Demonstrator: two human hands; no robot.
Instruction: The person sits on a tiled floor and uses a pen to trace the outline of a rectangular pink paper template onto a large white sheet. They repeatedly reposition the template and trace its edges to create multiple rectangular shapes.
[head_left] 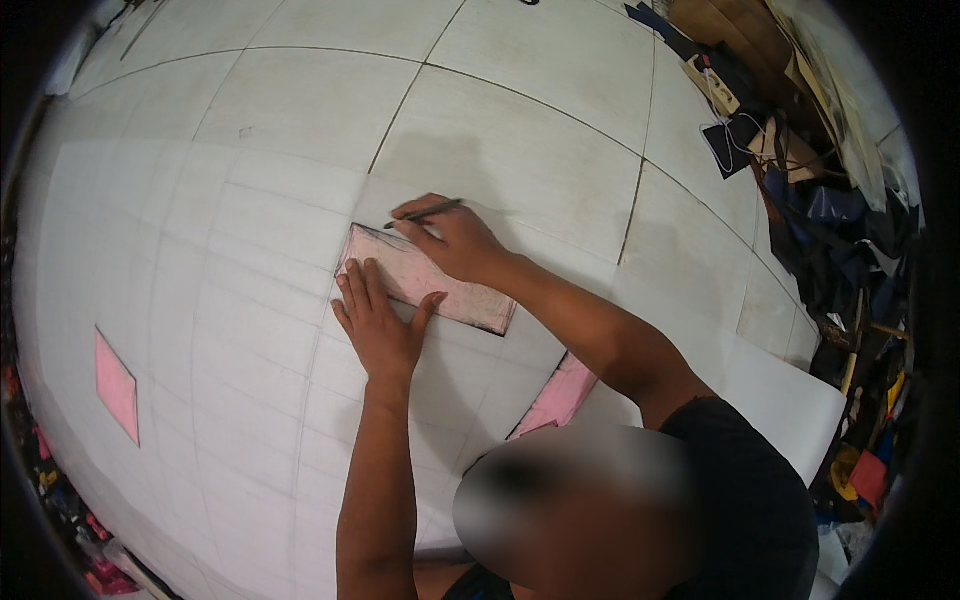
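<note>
A pale pink rectangular piece (468, 304) with dark edges lies slantwise on a large white sheet (240, 410) that bears faint ruled lines. My left hand (377, 318) rests on the piece's left part with fingers spread, the thumb near its lower edge. Between the fingers of my right hand (455, 240) is a slim dark pen or pencil (440, 208); I cannot tell which. Its tip is at the piece's upper edge, near the left corner, and a dark line runs along that edge. The right hand's lower side lies over the piece.
Another pink piece (117, 386) lies far left on the sheet, and a long pink piece (560, 396) sits partly behind my right arm. Pale floor tiles (530, 70) extend beyond. A power strip (714, 88) with cables, cardboard and dark cloth crowd the right; mixed items line the left rim.
</note>
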